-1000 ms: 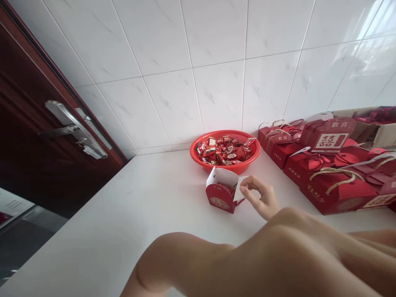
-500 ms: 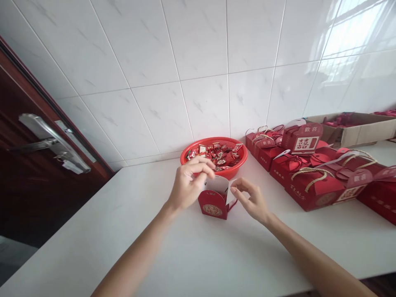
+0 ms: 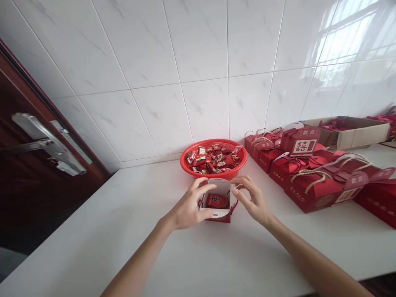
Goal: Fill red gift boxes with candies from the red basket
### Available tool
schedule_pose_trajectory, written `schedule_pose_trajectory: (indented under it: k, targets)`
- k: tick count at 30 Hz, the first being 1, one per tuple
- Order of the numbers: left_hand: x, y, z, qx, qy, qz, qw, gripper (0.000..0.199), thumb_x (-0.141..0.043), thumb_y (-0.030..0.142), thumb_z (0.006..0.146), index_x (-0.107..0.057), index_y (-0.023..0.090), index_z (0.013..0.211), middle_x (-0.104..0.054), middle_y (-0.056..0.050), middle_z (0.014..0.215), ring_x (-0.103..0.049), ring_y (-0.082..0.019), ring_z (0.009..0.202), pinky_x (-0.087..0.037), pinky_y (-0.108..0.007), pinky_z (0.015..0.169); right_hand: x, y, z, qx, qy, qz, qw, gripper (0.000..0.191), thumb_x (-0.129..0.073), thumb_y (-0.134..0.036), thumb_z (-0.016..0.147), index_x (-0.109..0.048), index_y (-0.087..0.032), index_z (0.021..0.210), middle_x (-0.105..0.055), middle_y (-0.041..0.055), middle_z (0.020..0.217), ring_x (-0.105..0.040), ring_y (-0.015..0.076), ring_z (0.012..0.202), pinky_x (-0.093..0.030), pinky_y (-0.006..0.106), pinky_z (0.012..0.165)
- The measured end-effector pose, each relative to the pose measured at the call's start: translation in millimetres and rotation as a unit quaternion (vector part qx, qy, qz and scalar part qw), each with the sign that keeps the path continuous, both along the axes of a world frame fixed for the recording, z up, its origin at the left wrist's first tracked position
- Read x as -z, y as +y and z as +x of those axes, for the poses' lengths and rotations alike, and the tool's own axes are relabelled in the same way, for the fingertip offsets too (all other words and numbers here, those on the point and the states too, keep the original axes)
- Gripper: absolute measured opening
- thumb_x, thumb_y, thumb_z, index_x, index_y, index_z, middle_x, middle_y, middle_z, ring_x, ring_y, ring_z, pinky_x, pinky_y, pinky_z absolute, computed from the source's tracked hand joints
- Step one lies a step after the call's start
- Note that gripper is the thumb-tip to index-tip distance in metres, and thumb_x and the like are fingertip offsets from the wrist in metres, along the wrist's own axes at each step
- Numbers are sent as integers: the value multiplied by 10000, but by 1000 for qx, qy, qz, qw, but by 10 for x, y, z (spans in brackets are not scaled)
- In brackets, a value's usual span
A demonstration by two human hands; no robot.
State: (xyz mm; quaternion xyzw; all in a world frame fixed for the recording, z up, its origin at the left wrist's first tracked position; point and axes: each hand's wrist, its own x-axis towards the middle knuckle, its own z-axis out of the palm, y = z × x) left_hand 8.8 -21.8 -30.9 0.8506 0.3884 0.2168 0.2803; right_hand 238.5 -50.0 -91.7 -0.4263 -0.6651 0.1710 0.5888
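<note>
My left arm (image 3: 136,258) and right arm (image 3: 305,251) are both stretching forward and angling inward, so that my hands are facing each other, near but apart. My left hand (image 3: 185,208) is forming a wide C, with its thumb (image 3: 206,214) pointing across below the parted, bent fingers (image 3: 202,188). My right hand (image 3: 252,200) is arching, its fingers curling over and its thumb tip sitting close beneath the index fingertip.
</note>
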Motion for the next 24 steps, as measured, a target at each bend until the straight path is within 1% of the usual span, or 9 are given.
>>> schedule_pose_trajectory:
  k: [2,4,6,8,10,12,16,19,24]
  targets:
    - [-12,-12,-5,-7,0,-6,1000,570,-738,301,742,-643,268,1303,-434,-127,1509,-429,-349,1421,-496,-468,1071,-2,-13,0,-16,-17,-3,1000,282,-572,-466,958,-728,-241,1025,-648,107,1189,-632,241,1107,-536,387,936]
    - [-8,-24,4,-14,-12,-5,1000,449,-728,308,757,-691,266,1203,-441,-116,1497,-409,-352,1433,-495,-473,1072,4,-31,-8,-49,-35,-11,998,299,-557,-458,972,-729,-263,1120,-617,113,1298,-587,259,1232,-496,424,1032]
    - [14,-45,24,-17,-20,-5,1000,283,-715,306,773,-735,260,1051,-470,-99,1474,-423,-355,1420,-482,-489,1085,19,-48,-29,-83,-65,-22,994,349,-533,-453,988,-685,-294,1260,-571,112,1401,-540,266,1311,-456,455,1092]
    - [46,-76,45,-16,-21,-7,1000,207,-697,308,795,-755,263,989,-485,-86,1475,-454,-353,1394,-463,-506,1103,45,-58,-58,-100,-105,-41,989,404,-492,-452,1007,-612,-331,1374,-480,100,1518,-471,277,1386,-409,493,1138]
    - [79,-110,58,-13,-21,-5,1000,280,-692,309,806,-757,284,1078,-472,-84,1502,-463,-353,1386,-453,-514,1111,77,-59,-92,-102,-136,-72,983,446,-438,-454,1027,-527,-357,1453,-390,83,1594,-369,286,1464,-348,533,1178]
    - [110,-138,54,-8,-20,-6,1000,433,-702,309,800,-707,302,1234,-438,-91,1541,-434,-360,1410,-441,-517,1122,109,-53,-125,-104,-148,-99,978,474,-402,-459,1037,-456,-368,1499,-338,70,1625,-278,283,1514,-299,551,1204]
    - [173,-159,17,-21,-16,-46,999,687,-699,350,803,-520,271,1462,-318,-112,1623,-314,-366,1484,-368,-525,1177,155,-39,-164,-118,-136,-124,976,491,-398,-474,1035,-440,-364,1512,-330,67,1628,-269,265,1520,-288,524,1219]
    - [203,-164,10,-25,-25,-73,997,785,-692,358,794,-426,255,1525,-246,-99,1653,-226,-352,1519,-314,-518,1209,165,-35,-172,-130,-126,-120,976,484,-397,-471,1036,-455,-361,1504,-361,67,1609,-283,250,1515,-295,501,1221]
    - [198,-197,57,-41,-56,-71,995,877,-739,399,736,-409,226,1530,-273,-117,1631,-228,-375,1502,-312,-542,1203,149,-43,-186,-148,-149,-96,973,470,-412,-476,1031,-481,-373,1484,-305,62,1636,-247,260,1528,-286,499,1221]
